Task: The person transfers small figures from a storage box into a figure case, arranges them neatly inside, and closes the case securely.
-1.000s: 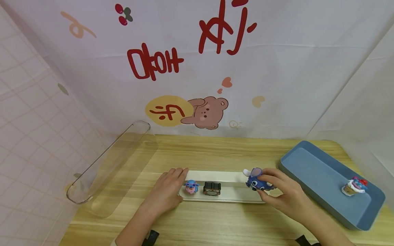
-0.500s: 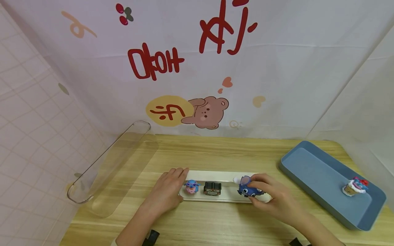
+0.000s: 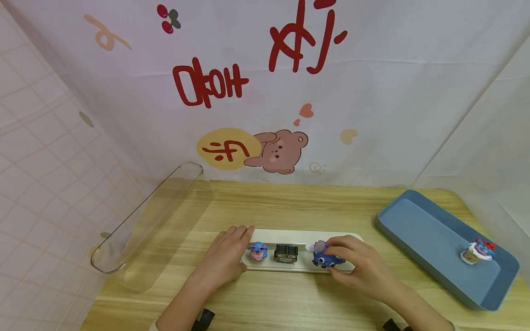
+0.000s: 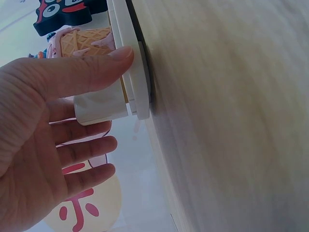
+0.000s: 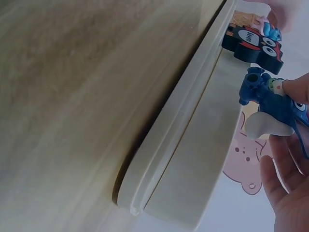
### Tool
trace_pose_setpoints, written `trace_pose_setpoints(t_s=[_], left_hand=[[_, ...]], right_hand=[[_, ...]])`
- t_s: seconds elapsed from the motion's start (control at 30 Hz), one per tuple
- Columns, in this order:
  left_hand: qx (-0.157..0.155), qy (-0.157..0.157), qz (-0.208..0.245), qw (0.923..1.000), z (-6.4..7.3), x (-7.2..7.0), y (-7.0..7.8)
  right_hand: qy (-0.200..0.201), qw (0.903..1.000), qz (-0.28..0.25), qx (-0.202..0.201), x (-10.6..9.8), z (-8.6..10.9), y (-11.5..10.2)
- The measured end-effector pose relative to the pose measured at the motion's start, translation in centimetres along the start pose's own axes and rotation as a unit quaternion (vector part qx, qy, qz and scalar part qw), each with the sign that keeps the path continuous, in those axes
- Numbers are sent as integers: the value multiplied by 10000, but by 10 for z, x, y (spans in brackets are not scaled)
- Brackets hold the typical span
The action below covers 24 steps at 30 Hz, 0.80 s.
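A long white display base (image 3: 304, 265) lies on the wooden table in front of me. My left hand (image 3: 223, 257) holds its left end, thumb on the near side and fingers behind. On the base stand a small blue-and-pink figurine with sunglasses (image 3: 258, 251) and, to its right, a dark blocky figurine (image 3: 285, 253). My right hand (image 3: 360, 262) pinches a blue big-eared figurine (image 3: 325, 258) by its body over the right half of the base. In the right wrist view this figurine (image 5: 275, 108) appears held just above the base, close to the dark one.
A blue tray (image 3: 426, 225) sits at the right, with an ice-cream-cone figurine (image 3: 474, 253) inside. To the left, a clear plastic cover (image 3: 157, 225) rests on the table. A printed white cloth (image 3: 372, 92) hangs behind.
My right hand has carried the blue big-eared figurine leftward and slightly nearer along the base, toward the dark figurine. The left hand has stayed at the base's end.
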<state>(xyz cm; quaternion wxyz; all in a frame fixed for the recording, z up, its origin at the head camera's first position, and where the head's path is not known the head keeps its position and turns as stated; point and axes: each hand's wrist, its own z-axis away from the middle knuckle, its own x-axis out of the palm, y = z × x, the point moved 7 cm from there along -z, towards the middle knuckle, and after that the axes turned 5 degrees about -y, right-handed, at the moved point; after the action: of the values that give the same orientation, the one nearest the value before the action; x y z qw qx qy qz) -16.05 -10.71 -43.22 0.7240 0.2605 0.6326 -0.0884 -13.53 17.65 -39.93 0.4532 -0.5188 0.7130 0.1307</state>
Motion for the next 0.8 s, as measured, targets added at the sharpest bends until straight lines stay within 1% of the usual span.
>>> trace_pose_setpoints(t_s=[0.17,0.37,0.8], left_hand=[[-6,-10,-8,10000,0,0,0],[-14,-48,-21,10000,0,0,0],[-10,-66,-43,10000,-1,1,-1]], right_hand=[[-210,9997,-90,132,6,0,4],[-213,9996,-185,45,11,0,5],[-434,9986,-256,172,18,2,12]])
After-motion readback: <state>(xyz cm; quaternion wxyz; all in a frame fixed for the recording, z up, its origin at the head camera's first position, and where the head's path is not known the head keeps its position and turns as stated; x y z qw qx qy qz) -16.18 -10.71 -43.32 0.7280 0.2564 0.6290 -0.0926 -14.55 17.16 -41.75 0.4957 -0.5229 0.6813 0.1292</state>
